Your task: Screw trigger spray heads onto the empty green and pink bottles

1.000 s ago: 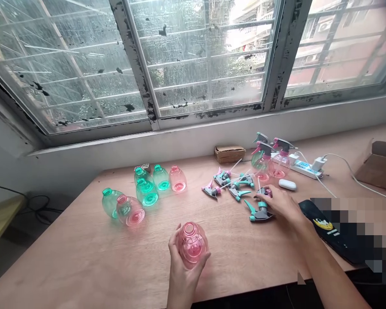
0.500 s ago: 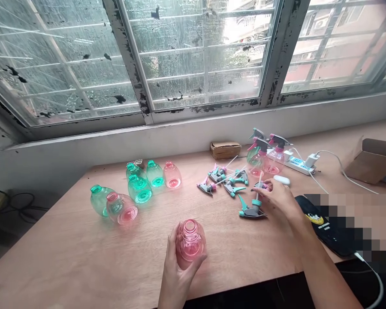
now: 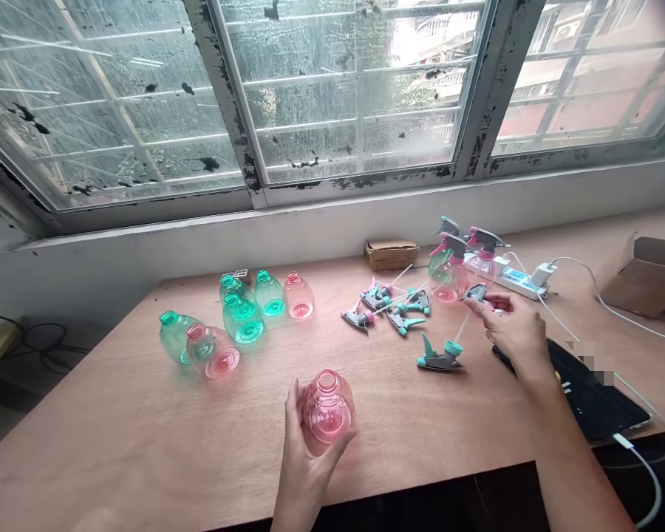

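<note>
Left grip [image 3: 306, 459] on bottle [image 3: 326, 408], right grip [image 3: 518, 334] on sprayer [image 3: 476, 292]

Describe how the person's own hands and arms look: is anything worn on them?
Both are bare. The left hand shows no glove, ring or bracelet; little beyond its wrist is in view. The right hand is ungloved too, with no ring visible, and the right forearm has no sleeve, watch or band down to the picture's edge.

A clear pink bottle [image 3: 328, 408], uncapped and mouth-up, is gripped in the left hand [image 3: 304, 462]. At its two o'clock, a grey-and-pink sprayer [image 3: 476, 292] hangs pinched in the right hand [image 3: 518, 334], its tube slanting toward seven o'clock.
</note>
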Available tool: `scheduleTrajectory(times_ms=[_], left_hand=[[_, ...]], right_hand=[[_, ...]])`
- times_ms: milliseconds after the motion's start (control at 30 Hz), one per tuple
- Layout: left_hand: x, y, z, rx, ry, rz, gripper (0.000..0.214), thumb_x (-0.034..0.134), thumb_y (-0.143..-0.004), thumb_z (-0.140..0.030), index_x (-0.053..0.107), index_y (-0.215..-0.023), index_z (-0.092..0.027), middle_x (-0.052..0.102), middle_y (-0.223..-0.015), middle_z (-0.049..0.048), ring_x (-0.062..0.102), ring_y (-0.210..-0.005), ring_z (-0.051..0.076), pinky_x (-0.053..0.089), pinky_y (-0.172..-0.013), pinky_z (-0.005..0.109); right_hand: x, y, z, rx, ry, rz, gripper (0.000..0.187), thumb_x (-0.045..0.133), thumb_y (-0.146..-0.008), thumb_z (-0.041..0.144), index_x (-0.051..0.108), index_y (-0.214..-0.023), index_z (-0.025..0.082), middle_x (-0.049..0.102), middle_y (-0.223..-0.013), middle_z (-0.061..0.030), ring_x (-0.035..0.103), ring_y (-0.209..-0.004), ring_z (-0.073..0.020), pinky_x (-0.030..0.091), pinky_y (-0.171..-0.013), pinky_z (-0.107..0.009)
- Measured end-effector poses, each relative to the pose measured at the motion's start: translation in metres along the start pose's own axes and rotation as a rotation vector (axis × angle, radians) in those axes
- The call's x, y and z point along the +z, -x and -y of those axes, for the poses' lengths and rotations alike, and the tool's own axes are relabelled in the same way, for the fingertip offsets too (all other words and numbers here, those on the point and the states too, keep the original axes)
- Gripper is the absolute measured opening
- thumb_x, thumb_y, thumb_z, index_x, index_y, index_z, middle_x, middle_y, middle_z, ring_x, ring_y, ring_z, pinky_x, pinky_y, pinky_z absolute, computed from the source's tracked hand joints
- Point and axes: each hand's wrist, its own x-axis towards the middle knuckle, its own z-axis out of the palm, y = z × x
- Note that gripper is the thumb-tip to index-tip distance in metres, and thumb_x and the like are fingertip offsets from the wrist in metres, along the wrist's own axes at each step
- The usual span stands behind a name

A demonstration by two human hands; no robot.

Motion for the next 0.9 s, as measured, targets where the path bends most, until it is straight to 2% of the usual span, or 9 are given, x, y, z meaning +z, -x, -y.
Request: scheduleTrajectory(times_ms=[200,300,400,533,633,700,767,833,900], left_hand=[[0.001,0.002,-0.005,0.019,0.008,-0.021,0.116,0.087,-0.077,-0.047,0.015,-0.166,-0.028,0.049,-0.157,0.0144,0.042,-0.153,0.036,0.034,-0.126,0.053],[0.002,0.003,-0.007,0.020,0.012,0.002,0.114,0.086,-0.078,-0.047,0.017,-0.165,-0.028,0.048,-0.158,0.0141,0.043,-0.153,0.036,0.036,-0.125,0.052],[0.001,0.003,-0.008,0.020,-0.001,0.031,0.112,0.086,-0.079,-0.048,0.016,-0.165,-0.028,0.047,-0.159,0.0151,0.043,-0.153,0.036,0.036,-0.125,0.053],[0.002,0.004,-0.008,0.007,-0.009,0.010,0.111,0.085,-0.079,-0.050,0.018,-0.165,-0.027,0.048,-0.160,0.0160,0.043,-0.152,0.037,0.033,-0.126,0.055],[0.003,0.006,-0.010,0.005,0.000,0.006,0.110,0.086,-0.077,-0.050,0.023,-0.163,-0.024,0.050,-0.158,0.0175,0.044,-0.151,0.037,0.035,-0.125,0.054],[0.004,0.007,-0.013,-0.001,0.020,-0.003,0.107,0.088,-0.075,-0.049,0.028,-0.160,-0.023,0.052,-0.156,0.0178,0.046,-0.150,0.037,0.037,-0.124,0.053],[0.004,0.008,-0.017,-0.018,0.039,-0.016,0.096,0.088,-0.075,-0.046,0.037,-0.153,-0.024,0.055,-0.154,0.0164,0.050,-0.147,0.037,0.039,-0.122,0.053],[0.004,0.009,-0.022,-0.011,0.036,-0.018,0.080,0.086,-0.076,-0.045,0.048,-0.144,-0.024,0.060,-0.149,0.0139,0.055,-0.142,0.036,0.043,-0.120,0.051],[0.003,0.009,-0.025,0.036,-0.006,-0.013,0.069,0.084,-0.079,-0.044,0.055,-0.139,-0.025,0.064,-0.144,0.0112,0.059,-0.139,0.036,0.045,-0.119,0.050]], right_hand=[[-0.003,0.018,0.015,-0.144,-0.058,-0.183,0.081,0.075,-0.082,0.070,0.054,-0.142,0.019,0.067,-0.121,-0.0174,0.073,-0.089,-0.0349,0.061,-0.081,-0.046],[0.004,0.019,0.015,-0.226,-0.020,-0.237,0.079,0.071,-0.084,0.075,0.059,-0.138,0.018,0.066,-0.120,-0.0186,0.069,-0.103,-0.0397,0.059,-0.088,-0.050],[0.017,0.014,0.014,-0.242,0.043,-0.196,0.084,0.067,-0.080,0.083,0.065,-0.127,0.014,0.068,-0.114,-0.0212,0.065,-0.109,-0.0431,0.053,-0.098,-0.056],[0.023,0.009,0.020,-0.207,0.003,-0.125,0.086,0.071,-0.080,0.081,0.064,-0.131,0.012,0.065,-0.124,-0.0245,0.067,-0.106,-0.0421,0.058,-0.088,-0.052],[0.012,0.013,0.032,-0.155,-0.185,-0.240,0.076,0.083,-0.079,0.065,0.063,-0.134,0.017,0.064,-0.131,-0.0210,0.071,-0.097,-0.0367,0.059,-0.078,-0.046],[-0.001,0.022,0.042,-0.115,-0.373,-0.348,0.061,0.090,-0.076,0.051,0.068,-0.124,0.021,0.068,-0.119,-0.0136,0.070,-0.084,-0.0306,0.056,-0.068,-0.042],[-0.015,0.038,0.052,-0.044,-0.603,-0.380,0.038,0.089,-0.079,0.043,0.071,-0.108,0.027,0.068,-0.099,-0.0041,0.059,-0.063,-0.0211,0.045,-0.051,-0.035],[-0.028,0.060,0.060,0.094,-0.845,-0.200,0.018,0.085,-0.085,0.041,0.073,-0.090,0.028,0.065,-0.090,-0.0006,0.054,-0.061,-0.0190,0.044,-0.051,-0.034],[-0.037,0.083,0.065,0.228,-0.909,-0.168,0.018,0.084,-0.087,0.044,0.077,-0.088,0.027,0.068,-0.094,-0.0023,0.062,-0.077,-0.0220,0.053,-0.070,-0.036]])
